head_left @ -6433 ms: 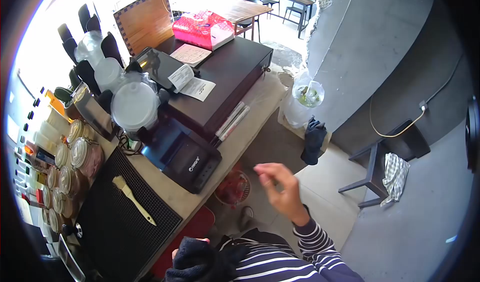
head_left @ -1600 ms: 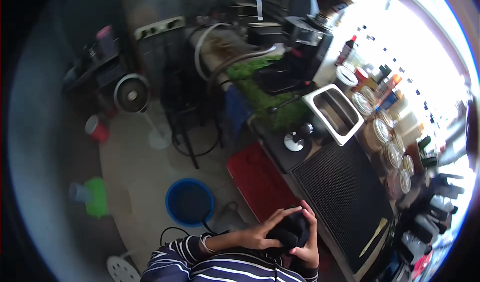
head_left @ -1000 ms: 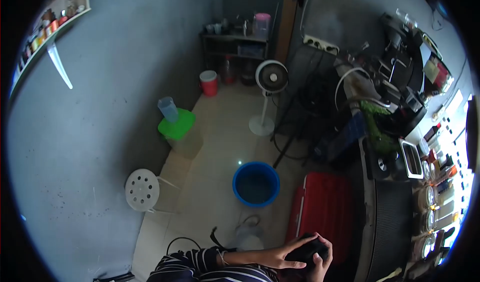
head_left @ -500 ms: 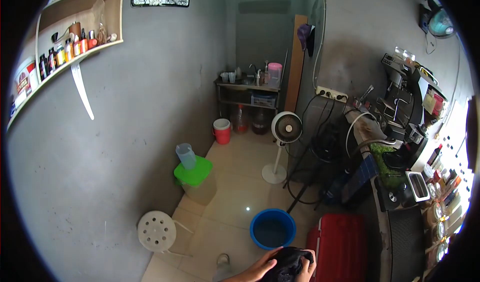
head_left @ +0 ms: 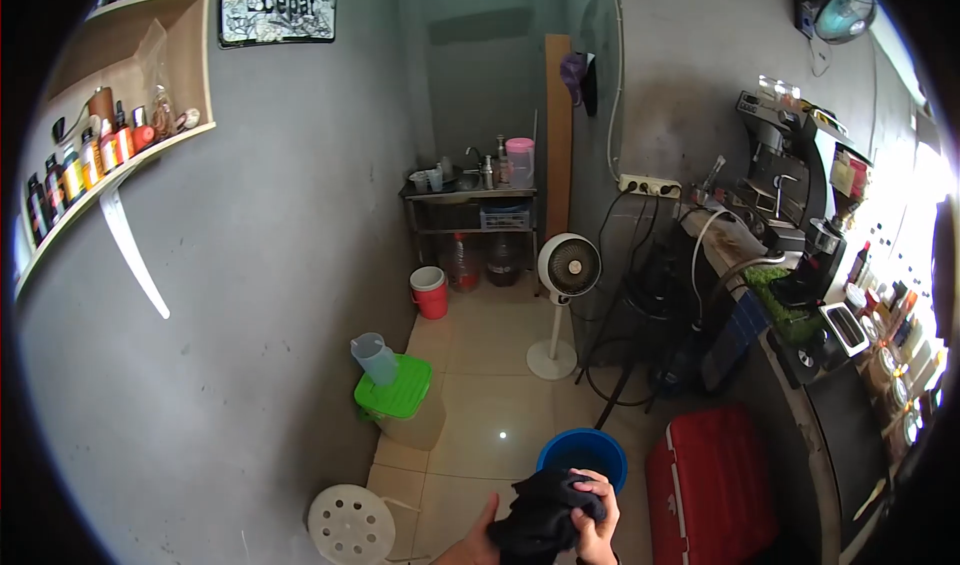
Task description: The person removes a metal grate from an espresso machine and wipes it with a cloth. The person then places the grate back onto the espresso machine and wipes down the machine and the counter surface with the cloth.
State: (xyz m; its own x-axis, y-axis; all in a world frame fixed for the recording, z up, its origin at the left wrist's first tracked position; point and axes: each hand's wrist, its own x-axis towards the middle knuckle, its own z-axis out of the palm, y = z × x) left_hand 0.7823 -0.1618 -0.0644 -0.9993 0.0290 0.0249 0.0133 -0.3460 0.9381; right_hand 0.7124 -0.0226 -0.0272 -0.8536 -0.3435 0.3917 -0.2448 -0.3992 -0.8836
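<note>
A bunched black cloth [head_left: 543, 517] is between my two hands at the bottom of the head view. My right hand [head_left: 598, 525] grips its right side, thumb pressed into the folds and fingers curled over the top. At the left edge, my left hand [head_left: 478, 542] holds the cloth with the thumb raised beside it; its other fingers are mostly hidden. Just behind the cloth stands a blue bucket [head_left: 556, 447] on the floor, partly covered by the cloth and my right hand.
A red cooler box [head_left: 712, 490] stands right of the bucket, below the counter with a coffee machine [head_left: 780, 165]. On the left are a white stool [head_left: 352, 525] and a green-lidded container [head_left: 405, 390] bearing a jug. A standing fan [head_left: 570, 265] is ahead.
The view has shifted, and my hands and the cloth sit higher in it. The cloth looks looser and hangs wider; my left hand has moved to its outer left side.
</note>
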